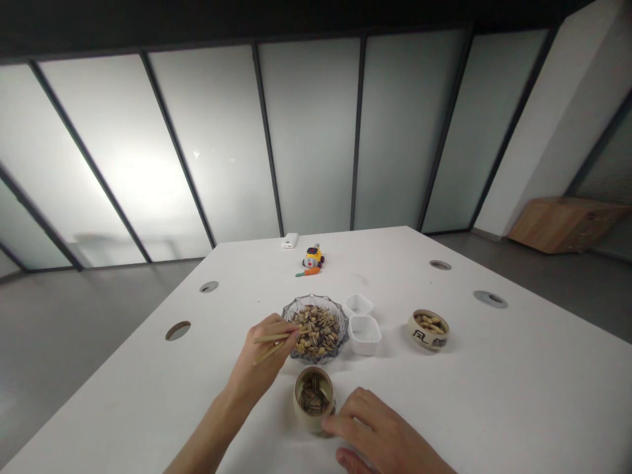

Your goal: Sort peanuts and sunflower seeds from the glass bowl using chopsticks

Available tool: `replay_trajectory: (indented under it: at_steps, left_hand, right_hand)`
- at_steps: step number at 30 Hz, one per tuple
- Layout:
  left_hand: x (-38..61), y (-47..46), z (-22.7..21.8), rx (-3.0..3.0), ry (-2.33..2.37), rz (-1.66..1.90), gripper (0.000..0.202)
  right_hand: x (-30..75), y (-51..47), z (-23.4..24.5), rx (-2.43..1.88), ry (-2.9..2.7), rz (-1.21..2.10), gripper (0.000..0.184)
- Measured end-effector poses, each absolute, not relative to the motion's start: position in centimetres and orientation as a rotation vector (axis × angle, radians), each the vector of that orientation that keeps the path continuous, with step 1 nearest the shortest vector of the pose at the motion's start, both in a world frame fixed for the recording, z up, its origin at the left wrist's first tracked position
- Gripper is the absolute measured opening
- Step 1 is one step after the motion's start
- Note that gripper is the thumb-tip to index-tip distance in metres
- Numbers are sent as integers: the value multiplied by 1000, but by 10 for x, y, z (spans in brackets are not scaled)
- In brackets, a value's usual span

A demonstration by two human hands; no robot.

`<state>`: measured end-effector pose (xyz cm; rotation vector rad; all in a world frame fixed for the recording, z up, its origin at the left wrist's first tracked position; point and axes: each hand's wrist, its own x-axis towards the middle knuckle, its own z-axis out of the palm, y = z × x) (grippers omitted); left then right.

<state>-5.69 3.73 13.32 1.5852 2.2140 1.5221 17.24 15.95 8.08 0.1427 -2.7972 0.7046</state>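
My left hand (274, 337) is closed round a pair of wooden chopsticks (265, 339). Their tips reach into a faceted glass bowl (340, 352) heaped with striped sunflower seeds (318, 329); whether a seed sits between the tips I cannot tell. In front of the bowl stands an upright beige cup (302, 416) with some sunflower seeds (312, 398) inside. My right hand (375, 428) rests beside the cup on its right, fingers apart, the index fingertip against the cup's lower side. The thumb is away from the cup.
Two white plastic containers (364, 345) stand right of the glass bowl. Farther right is a beige bowl (427, 339) of peanuts (428, 322). Behind lie a yellow toy vehicle (314, 255), an orange carrot-shaped object (311, 271) and a white box-like device (290, 241). Round holes (178, 330) pierce the white table (494, 388).
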Motion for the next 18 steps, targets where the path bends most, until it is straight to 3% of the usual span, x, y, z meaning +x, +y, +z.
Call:
replay_trajectory:
  at_steps: [8, 18]
  left_hand:
    - [-62, 33, 150, 1341, 2291, 1605, 19]
    - [-70, 18, 170, 1150, 2296, 1493, 29]
  right_hand:
    - [174, 160, 83, 129, -2784, 736, 33]
    - [174, 164, 81, 111, -2750, 678, 36]
